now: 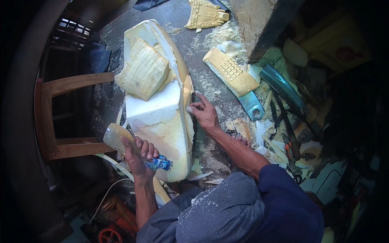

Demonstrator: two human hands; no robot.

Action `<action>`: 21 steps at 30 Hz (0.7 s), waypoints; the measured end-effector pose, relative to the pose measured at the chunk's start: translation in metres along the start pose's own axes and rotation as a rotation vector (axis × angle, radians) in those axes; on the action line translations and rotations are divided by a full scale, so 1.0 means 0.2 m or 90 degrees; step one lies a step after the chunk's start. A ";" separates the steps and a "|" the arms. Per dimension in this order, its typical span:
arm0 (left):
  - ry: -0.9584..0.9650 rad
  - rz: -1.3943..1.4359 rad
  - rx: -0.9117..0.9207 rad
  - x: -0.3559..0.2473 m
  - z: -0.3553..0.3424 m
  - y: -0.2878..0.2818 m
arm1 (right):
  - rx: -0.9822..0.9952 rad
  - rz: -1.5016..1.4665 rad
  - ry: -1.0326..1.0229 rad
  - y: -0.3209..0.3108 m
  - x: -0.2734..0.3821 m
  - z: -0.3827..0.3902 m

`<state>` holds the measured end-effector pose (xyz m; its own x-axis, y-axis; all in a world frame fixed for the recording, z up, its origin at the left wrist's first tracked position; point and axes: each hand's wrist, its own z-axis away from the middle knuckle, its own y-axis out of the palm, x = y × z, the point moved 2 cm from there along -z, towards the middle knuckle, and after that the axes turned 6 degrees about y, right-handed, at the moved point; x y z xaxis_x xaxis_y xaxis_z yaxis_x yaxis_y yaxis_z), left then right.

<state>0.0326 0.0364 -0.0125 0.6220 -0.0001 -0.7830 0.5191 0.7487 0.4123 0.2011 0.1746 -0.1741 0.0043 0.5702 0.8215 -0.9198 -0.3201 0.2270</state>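
Note:
A long seat-shaped foam block (pixel 156 121), white and pale yellow with rough patches, lies on the dusty dark surface in front of me. A curved yellow foam piece (pixel 144 69) rests on its far half. My left hand (pixel 139 154) is wrapped around a cloudy plastic bottle (pixel 115 137), tilted over the block's left side. Crumpled blue printed plastic (pixel 159 163) covers the bottle's lower right end. At the block's right edge, my right hand (pixel 206 115) touches the side with its fingertips, the index finger apart from the others. Nothing shows clearly between those fingers.
A wooden frame (pixel 77 150) stands at the left. To the right lie a yellow piece with raised squares (pixel 233 71), a blue-green curved part (pixel 283 89) and foam scraps (pixel 265 129). A thick wooden post (pixel 263 28) rises at the far right. Another patterned piece (pixel 204 15) lies far back.

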 end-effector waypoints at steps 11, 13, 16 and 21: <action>-0.017 0.016 0.008 0.00 0.01 0.01 | -0.093 0.080 -0.064 0.00 0.07 -0.03; -0.014 0.032 0.015 0.00 0.02 -0.01 | -0.088 -0.002 -0.061 -0.01 0.07 -0.08; -0.014 0.043 0.014 -0.01 0.02 -0.02 | -0.094 -0.005 -0.046 0.01 0.06 -0.15; -0.012 0.047 0.027 0.00 0.02 -0.01 | -0.127 0.052 -0.047 0.03 0.06 -0.19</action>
<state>0.0345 0.0325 -0.0116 0.6700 0.0409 -0.7412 0.4955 0.7189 0.4875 0.1812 0.2081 -0.1818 -0.0515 0.4897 0.8704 -0.9775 -0.2034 0.0566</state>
